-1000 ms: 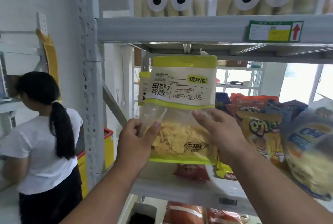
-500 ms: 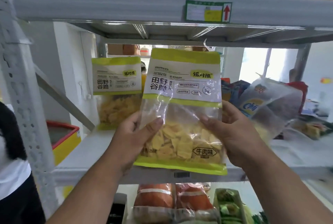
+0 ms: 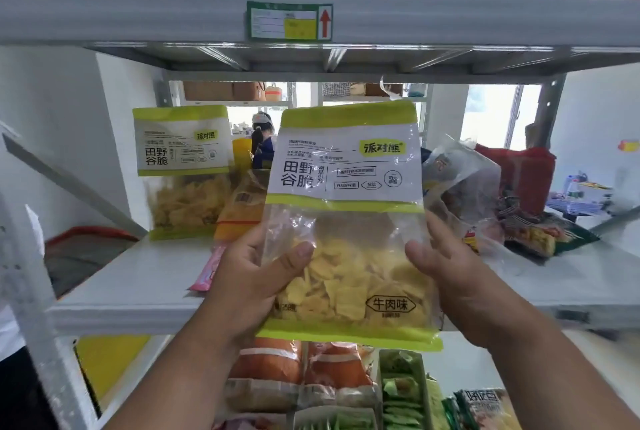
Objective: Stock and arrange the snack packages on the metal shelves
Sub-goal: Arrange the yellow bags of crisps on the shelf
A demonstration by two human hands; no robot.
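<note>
I hold a clear snack bag (image 3: pixel 346 221) with a lime-green and white label and yellow chips upright in front of the middle metal shelf (image 3: pixel 138 284). My left hand (image 3: pixel 252 277) grips its lower left side, thumb across the front. My right hand (image 3: pixel 446 270) grips its lower right side, thumb on the front. A second identical bag (image 3: pixel 183 170) stands upright on the shelf at the back left.
An orange packet (image 3: pixel 239 211) and a pink packet (image 3: pixel 207 270) lie behind my left hand. Loose snack bags (image 3: pixel 460 187) pile on the shelf's right. The upper shelf beam (image 3: pixel 138 17) carries a price tag (image 3: pixel 289 21). Orange and green packs (image 3: pixel 311 377) fill the shelf below. A grey upright (image 3: pixel 31 308) stands left.
My view has swung right and moved closer to the shelf. The held bag stays in both hands, now nearer the shelf front. The person at the left has left the view.
</note>
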